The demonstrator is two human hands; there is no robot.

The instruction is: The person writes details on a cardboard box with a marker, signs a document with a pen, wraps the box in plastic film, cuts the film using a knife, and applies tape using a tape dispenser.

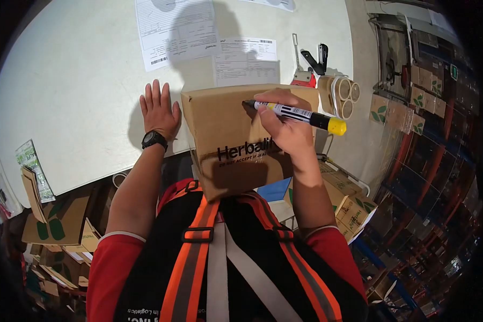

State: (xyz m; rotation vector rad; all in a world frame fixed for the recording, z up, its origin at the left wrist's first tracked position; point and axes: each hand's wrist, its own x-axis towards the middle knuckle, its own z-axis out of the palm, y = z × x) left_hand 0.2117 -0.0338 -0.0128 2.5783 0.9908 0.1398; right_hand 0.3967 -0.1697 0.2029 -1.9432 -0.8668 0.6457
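A brown cardboard box (236, 123) with black "Herbalife" print stands at the near edge of the white table (80, 107), close to my body. My right hand (291, 126) is over the box's right part, its fingers closed round a marker (295, 114) with a yellow end. The marker's dark tip points left and is at the box's upper surface; whether it touches cannot be told. My left hand (160, 110) lies flat on the table, left of the box, fingers spread, a black watch on the wrist.
Printed papers (180, 32) lie beyond the box. A stapler (319, 59), a red-and-metal tool (304, 78) and tape rolls (346, 91) sit at the right edge. Cartons (354, 214) stand lower right, flattened cardboard (64, 222) lower left. Shelving racks (429, 161) fill the far right.
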